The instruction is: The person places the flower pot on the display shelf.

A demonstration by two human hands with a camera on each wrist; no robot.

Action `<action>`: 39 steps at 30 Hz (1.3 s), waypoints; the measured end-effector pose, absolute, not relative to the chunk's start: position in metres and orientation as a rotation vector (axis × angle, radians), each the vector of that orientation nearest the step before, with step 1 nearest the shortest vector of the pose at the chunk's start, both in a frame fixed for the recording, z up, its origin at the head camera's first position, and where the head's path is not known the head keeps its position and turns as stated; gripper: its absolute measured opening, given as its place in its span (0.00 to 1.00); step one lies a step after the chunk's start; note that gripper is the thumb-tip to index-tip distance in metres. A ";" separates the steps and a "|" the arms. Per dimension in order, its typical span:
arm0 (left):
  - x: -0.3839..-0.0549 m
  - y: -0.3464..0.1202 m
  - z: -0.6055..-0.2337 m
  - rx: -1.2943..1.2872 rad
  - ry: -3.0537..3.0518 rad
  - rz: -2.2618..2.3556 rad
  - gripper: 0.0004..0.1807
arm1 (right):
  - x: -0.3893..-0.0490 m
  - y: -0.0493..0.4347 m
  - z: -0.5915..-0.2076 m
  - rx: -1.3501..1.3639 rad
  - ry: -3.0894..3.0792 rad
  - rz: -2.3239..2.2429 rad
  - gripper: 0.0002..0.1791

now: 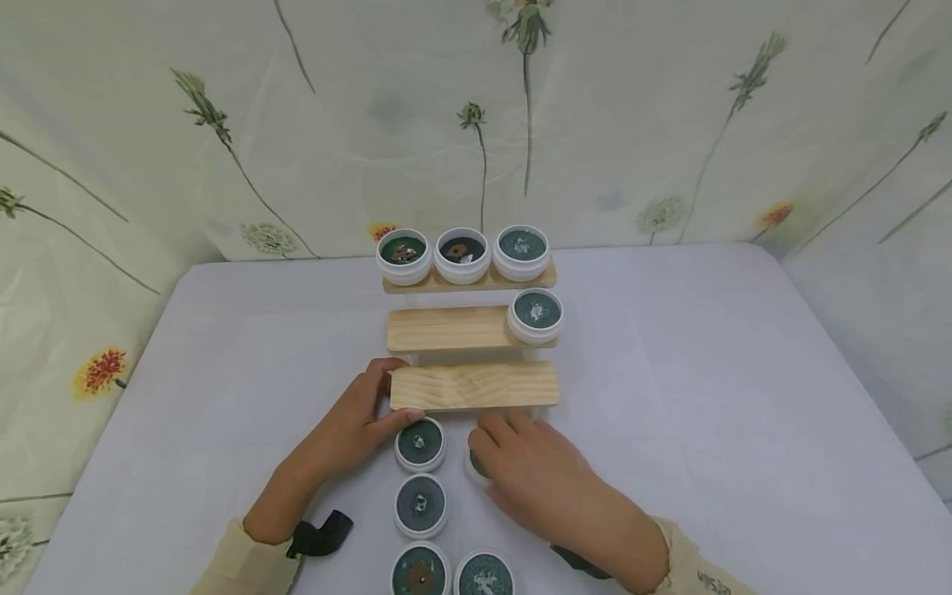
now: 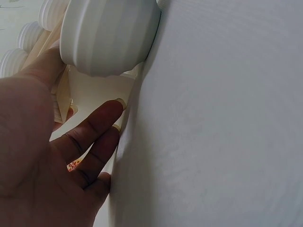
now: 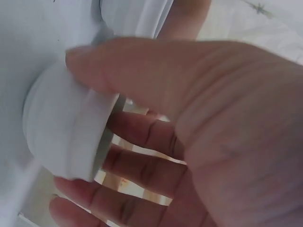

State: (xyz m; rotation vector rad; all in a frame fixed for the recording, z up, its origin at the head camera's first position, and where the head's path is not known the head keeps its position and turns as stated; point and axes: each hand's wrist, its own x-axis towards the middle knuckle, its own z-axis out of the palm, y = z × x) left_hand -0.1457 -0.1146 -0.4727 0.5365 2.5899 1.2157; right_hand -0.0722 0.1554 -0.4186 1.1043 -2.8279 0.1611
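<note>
My left hand (image 1: 355, 423) grips the left end of the nearest wooden shelf board (image 1: 476, 387), thumb along its near edge and fingers at the far corner. In the left wrist view a white ribbed pot (image 2: 109, 38) stands close beside that thumb. My right hand (image 1: 531, 467) holds another small white pot (image 3: 61, 127) with a dark green filling, thumb on one side and fingers round the rim. Mostly hidden under the hand in the head view, that pot is right of a similar pot (image 1: 420, 443) below the board's left end.
Behind the nearest board rise a middle board (image 1: 446, 329), with one pot (image 1: 535, 314) at its right end, and a back board (image 1: 468, 285) bearing three pots. More filled pots (image 1: 420, 504) stand towards me on the white tablecloth (image 1: 692, 397). Flowered cloth hangs behind.
</note>
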 end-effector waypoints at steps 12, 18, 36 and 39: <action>-0.146 -0.116 -0.473 0.567 2.602 1.218 0.38 | -0.078 0.167 -0.401 1.102 -2.919 0.331 0.33; -0.148 -0.115 -0.474 0.576 2.594 1.218 0.37 | -0.087 0.179 -0.376 1.020 -2.886 0.339 0.32; -0.151 -0.116 -0.479 0.656 2.595 1.279 0.36 | -0.136 0.155 -0.350 0.992 -2.589 0.118 0.29; -0.152 -0.117 -0.480 0.674 2.601 1.284 0.35 | -0.140 0.150 -0.353 0.957 -2.593 0.050 0.28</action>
